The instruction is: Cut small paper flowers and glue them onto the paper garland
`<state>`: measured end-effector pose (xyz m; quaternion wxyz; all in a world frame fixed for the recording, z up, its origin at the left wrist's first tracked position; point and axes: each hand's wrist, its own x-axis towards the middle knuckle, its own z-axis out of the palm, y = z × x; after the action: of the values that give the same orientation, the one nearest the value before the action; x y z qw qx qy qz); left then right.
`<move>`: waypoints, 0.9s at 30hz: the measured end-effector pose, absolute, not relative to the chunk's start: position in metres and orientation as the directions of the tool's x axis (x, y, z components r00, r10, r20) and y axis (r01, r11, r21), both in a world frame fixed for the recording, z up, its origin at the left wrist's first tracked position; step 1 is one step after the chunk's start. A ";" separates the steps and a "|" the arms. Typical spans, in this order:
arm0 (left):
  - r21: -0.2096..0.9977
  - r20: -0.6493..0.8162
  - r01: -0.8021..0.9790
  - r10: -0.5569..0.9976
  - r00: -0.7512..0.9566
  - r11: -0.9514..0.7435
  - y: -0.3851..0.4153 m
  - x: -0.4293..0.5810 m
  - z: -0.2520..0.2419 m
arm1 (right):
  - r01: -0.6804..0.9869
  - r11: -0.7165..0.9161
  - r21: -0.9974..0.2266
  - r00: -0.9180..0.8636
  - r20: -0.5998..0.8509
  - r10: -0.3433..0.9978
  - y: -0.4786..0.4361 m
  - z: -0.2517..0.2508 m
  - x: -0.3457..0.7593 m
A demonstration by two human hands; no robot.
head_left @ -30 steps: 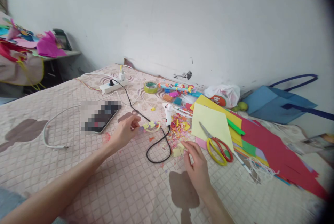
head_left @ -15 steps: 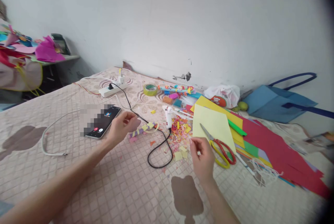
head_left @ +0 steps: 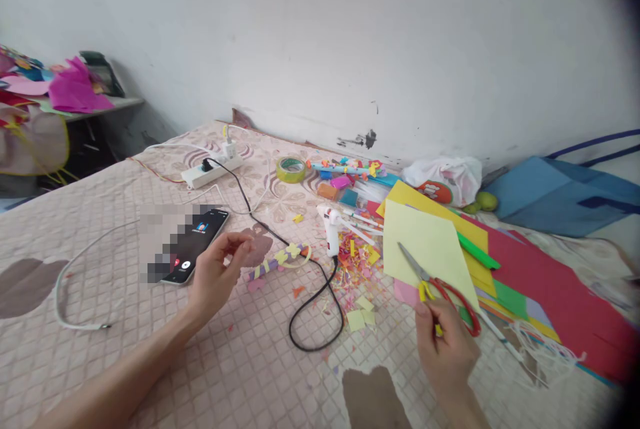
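My right hand [head_left: 445, 342] closes its fingers on the yellow and red handles of the scissors [head_left: 430, 279], which lie on a pale yellow sheet [head_left: 425, 249]. My left hand [head_left: 215, 272] hovers half-curled and holds nothing, between the phone [head_left: 193, 246] and a purple stick wrapped with yellow strips [head_left: 277, 261]. Small yellow paper squares [head_left: 361, 312] lie between the hands.
A white glue gun [head_left: 331, 221] stands among paper scraps, its black cord [head_left: 310, 309] looping toward me from a power strip [head_left: 210, 170]. Coloured sheets [head_left: 540, 289], a tape roll [head_left: 291, 168], a plastic bag [head_left: 443, 179] and a blue bag [head_left: 560, 192] lie right and behind.
My left hand let go of the decorated stick and drew back toward the phone. My right hand left the paper scraps, moved right and took hold of the scissors' handles.
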<state>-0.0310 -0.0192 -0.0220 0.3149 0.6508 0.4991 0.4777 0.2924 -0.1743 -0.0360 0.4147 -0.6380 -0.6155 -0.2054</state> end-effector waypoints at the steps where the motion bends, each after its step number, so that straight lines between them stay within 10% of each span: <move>1: 0.887 0.290 0.361 0.956 0.053 -0.289 -0.019 -0.031 -0.021 | 0.961 0.098 -0.260 0.148 0.776 0.613 -0.174 -0.036 0.294; 12: 0.776 0.110 0.548 0.922 0.372 -0.314 -0.023 -0.030 -0.034 | 0.969 0.109 -0.219 0.091 0.735 0.672 -0.176 -0.034 0.295; 27: 0.772 0.130 0.587 0.965 0.229 -0.244 -0.028 -0.023 -0.039 | 0.968 0.054 -0.244 0.139 0.704 0.697 -0.177 -0.041 0.308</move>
<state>-0.0230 -0.0278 -0.0387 0.3014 0.7237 0.5359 0.3133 0.3079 -0.1766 -0.0408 0.3623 -0.6618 -0.6289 -0.1876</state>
